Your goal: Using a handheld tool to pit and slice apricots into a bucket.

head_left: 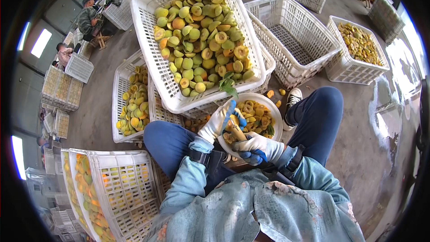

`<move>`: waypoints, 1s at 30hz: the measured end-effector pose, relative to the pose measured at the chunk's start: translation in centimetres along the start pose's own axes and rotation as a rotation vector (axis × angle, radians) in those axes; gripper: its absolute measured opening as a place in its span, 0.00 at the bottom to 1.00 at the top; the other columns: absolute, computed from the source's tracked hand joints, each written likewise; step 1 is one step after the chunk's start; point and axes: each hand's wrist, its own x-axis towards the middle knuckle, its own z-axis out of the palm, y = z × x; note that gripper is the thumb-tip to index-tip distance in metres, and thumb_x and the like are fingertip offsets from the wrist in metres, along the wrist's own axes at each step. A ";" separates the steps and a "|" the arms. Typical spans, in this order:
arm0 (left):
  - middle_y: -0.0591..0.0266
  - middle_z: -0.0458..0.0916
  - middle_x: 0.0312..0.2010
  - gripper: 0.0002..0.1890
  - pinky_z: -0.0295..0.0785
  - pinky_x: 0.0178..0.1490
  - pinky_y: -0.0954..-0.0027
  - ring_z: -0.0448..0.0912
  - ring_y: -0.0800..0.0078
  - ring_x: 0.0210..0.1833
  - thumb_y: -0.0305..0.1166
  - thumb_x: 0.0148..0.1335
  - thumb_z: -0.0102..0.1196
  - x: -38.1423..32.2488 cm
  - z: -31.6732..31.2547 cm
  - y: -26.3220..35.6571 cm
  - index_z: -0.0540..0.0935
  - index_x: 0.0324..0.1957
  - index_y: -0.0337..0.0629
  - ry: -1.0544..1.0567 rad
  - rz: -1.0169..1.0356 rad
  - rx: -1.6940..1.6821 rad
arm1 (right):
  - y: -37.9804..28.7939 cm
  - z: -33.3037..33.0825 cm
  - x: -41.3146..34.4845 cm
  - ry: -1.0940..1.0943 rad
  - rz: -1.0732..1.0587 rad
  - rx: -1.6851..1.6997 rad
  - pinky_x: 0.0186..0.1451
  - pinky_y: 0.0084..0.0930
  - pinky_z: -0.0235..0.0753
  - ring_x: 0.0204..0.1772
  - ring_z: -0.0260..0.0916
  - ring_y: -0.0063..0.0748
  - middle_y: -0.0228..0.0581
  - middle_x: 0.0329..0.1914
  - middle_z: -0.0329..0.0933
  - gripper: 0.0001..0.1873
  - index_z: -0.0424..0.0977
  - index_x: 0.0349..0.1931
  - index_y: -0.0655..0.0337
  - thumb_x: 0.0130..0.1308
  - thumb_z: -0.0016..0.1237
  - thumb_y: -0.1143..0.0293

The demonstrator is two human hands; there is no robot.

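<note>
My left hand [218,121], in a white glove with blue-coated fingers, holds a yellow piece of stone fruit [231,121]. In my right hand [260,148], gloved alike, is a wooden-handled tool [239,134]; its tip meets the fruit, and the exact shape of its working end is hidden. Both hands are over the near left side of a white basin [278,116] between my knees, heaped with cut yellow fruit [256,114]. Just beyond it, a large white plastic crate [191,107] tilts towards me, full of green-yellow fruit halves [201,47] with a leafy sprig [228,85] at its near edge.
Left stands another crate of fruit halves [136,107]; filled stacked crates [124,178] rise by my left side. An empty crate [295,30] and a crate of yellow pieces [361,45] are at the right. Fruit bits [270,93] lie by my shoe. A person [89,20] sits far left.
</note>
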 end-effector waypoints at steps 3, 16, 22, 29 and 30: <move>0.65 0.79 0.21 0.31 0.71 0.41 0.76 0.78 0.74 0.29 0.53 0.67 0.27 0.3 -0.8 -0.3 0.78 0.25 0.40 -0.190 -0.043 0.022 | 0.0 0.6 -0.1 0.003 0.034 0.057 0.09 0.15 0.55 0.11 0.57 0.18 0.26 0.14 0.62 0.06 0.66 0.31 0.57 0.63 0.45 0.66; 0.51 0.79 0.26 0.37 0.75 0.29 0.72 0.78 0.67 0.26 0.62 0.60 0.37 0.6 1.7 -2.5 0.77 0.29 0.30 0.127 0.029 -0.681 | 0.8 0.8 -0.4 -0.160 -0.051 0.305 0.08 0.15 0.51 0.09 0.53 0.17 0.26 0.14 0.60 0.07 0.66 0.35 0.58 0.64 0.45 0.65; 0.59 0.78 0.26 0.36 0.69 0.21 0.80 0.74 0.75 0.21 0.63 0.61 0.33 1.1 0.3 -3.6 0.77 0.36 0.36 0.411 -0.001 -0.835 | 0.9 0.1 -0.9 -0.168 -0.217 0.264 0.08 0.16 0.53 0.08 0.52 0.17 0.26 0.13 0.60 0.06 0.66 0.35 0.59 0.64 0.44 0.67; 0.51 0.76 0.44 0.28 0.78 0.46 0.69 0.78 0.66 0.41 0.52 0.62 0.45 -1.7 -6.3 2.7 0.70 0.50 0.34 0.725 0.500 -1.015 | 0.7 -0.6 -0.5 0.061 -0.240 0.406 0.10 0.17 0.57 0.11 0.57 0.20 0.30 0.16 0.63 0.09 0.68 0.39 0.60 0.63 0.46 0.66; 0.49 0.75 0.46 0.29 0.75 0.51 0.67 0.77 0.63 0.44 0.51 0.61 0.47 -2.7 -8.9 3.2 0.69 0.51 0.32 0.685 0.596 -1.070 | 0.7 -0.4 -0.5 0.061 -0.237 0.394 0.10 0.17 0.57 0.11 0.57 0.20 0.30 0.16 0.63 0.08 0.68 0.39 0.60 0.63 0.46 0.67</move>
